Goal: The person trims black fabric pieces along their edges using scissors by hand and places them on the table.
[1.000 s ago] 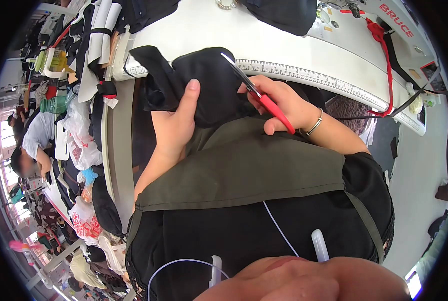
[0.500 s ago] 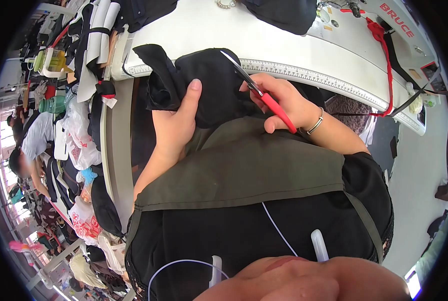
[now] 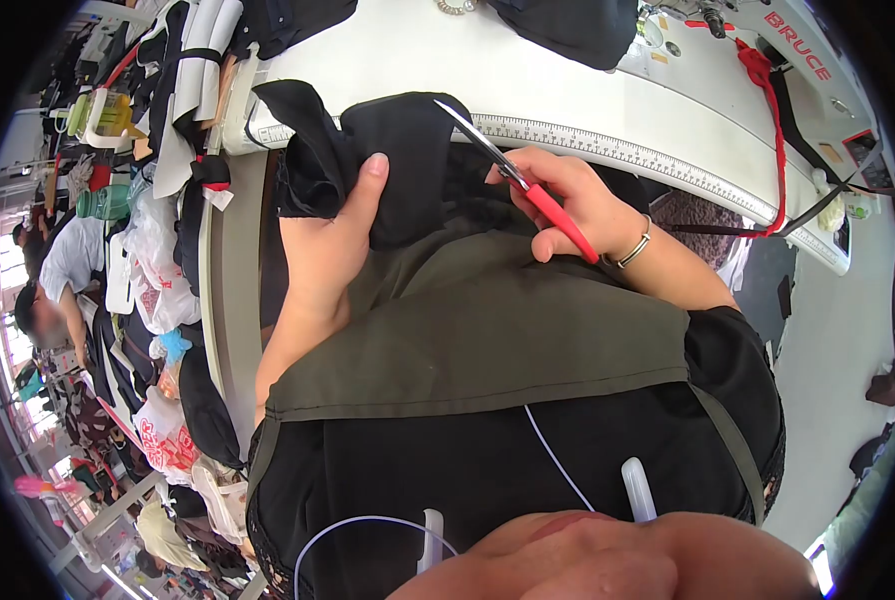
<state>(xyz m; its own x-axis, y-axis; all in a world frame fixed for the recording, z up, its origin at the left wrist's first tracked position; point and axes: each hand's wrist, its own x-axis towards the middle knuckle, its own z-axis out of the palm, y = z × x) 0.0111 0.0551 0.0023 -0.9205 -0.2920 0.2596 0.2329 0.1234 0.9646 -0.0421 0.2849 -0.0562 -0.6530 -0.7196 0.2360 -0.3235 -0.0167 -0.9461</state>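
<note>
Black fabric (image 3: pixel 395 165) is bunched in my left hand (image 3: pixel 332 240), the thumb lying on top and the other fingers hidden beneath the cloth. Part of the cloth stands up in a fold at the left, over the table's front edge. My right hand (image 3: pixel 579 208) grips scissors (image 3: pixel 557 220) with red handles, and their blades point up and to the left. The blade tips lie over the right upper edge of the black fabric. The blades look closed together.
A white table (image 3: pixel 387 60) with a ruler strip (image 3: pixel 607 148) along its edge lies ahead. Dark garments (image 3: pixel 572 25) rest at its back. A sewing machine (image 3: pixel 787 50) with a red cord is at the right. Plastic bags (image 3: pixel 162 270) and a co-worker (image 3: pixel 67 270) are at the left.
My left hand has shifted slightly left with the black fabric, whose folded part has changed shape. My right hand and the scissors have moved slightly right. The co-worker's arm has moved.
</note>
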